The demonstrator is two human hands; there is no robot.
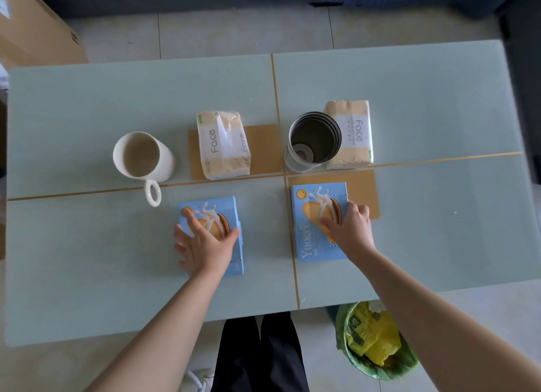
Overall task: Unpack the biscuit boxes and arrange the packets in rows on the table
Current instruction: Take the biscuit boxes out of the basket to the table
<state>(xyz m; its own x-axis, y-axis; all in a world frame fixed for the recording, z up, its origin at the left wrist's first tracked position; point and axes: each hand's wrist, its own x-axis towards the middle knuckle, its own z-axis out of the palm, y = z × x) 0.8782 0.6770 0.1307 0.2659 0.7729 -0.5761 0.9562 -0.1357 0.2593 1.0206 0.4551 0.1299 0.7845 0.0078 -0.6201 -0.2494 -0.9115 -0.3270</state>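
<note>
Fingers (187, 216) of both hands spread flat atop two flat-lying biscuit boxes (313, 245), long axes front-to-back.

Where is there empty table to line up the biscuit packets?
The widest bare patch of table is right of the right biscuit box. More lies left of the left biscuit box, below the mug, and along the far edge. The middle is crowded: tissue packs, the steel cup, boxes and hands.
</note>
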